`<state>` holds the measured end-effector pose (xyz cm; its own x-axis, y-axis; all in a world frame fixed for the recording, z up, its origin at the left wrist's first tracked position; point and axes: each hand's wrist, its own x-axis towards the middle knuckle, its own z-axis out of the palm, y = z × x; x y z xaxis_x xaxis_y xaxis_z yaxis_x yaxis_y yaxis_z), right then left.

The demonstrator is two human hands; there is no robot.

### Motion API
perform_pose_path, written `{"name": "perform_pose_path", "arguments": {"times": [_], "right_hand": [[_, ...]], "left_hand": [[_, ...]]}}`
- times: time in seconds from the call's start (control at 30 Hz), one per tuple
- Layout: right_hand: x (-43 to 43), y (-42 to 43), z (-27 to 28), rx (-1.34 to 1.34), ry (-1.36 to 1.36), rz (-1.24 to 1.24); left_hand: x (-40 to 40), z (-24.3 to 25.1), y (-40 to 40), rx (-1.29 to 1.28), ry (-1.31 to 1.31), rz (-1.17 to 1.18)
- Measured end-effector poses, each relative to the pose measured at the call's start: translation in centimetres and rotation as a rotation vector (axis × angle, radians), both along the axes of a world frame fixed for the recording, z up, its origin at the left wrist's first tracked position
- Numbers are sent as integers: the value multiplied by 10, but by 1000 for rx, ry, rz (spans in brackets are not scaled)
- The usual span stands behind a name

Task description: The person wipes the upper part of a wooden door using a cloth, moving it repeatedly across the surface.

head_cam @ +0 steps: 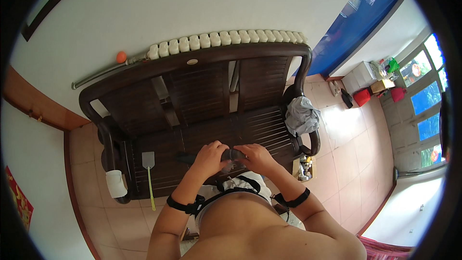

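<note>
In front of my waist, both hands grip a small dark piece of cloth point(232, 154), perhaps a sock; its lower part is blurred. My left hand point(211, 159) pinches its left side, and my right hand point(258, 157) has the right side. The cloth is spread between my fingers, over the front of a dark wooden bench point(213, 133) with a slatted seat. On the seat, left of my left hand, lies another dark item point(187, 158), hard to make out. Black bands circle both of my forearms.
A fly swatter point(148, 162) lies on the seat's left. Grey cloth point(302, 116) drapes the right armrest, and a white roll point(116, 183) is at the left one. Behind the bench runs a radiator point(214, 39) with an orange ball point(121, 57) nearby. A box of bottles point(305, 169) stands right.
</note>
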<state>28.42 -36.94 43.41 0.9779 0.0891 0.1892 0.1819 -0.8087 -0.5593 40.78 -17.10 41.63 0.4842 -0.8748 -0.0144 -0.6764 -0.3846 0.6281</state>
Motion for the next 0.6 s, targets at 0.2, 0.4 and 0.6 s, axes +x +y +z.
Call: {"name": "perform_pose_path", "arguments": {"times": [0.2,0.4,0.6], "right_hand": [[6,2,9,154,240,-153],[6,1,0,206,-49,-23],[8,16,0,521,156,-299]], "left_hand": [[-3,-8,-6,-36,-71,33],[-1,10,-9,-3,81,40],[3,-3,-9,-79,-219,-8]]}}
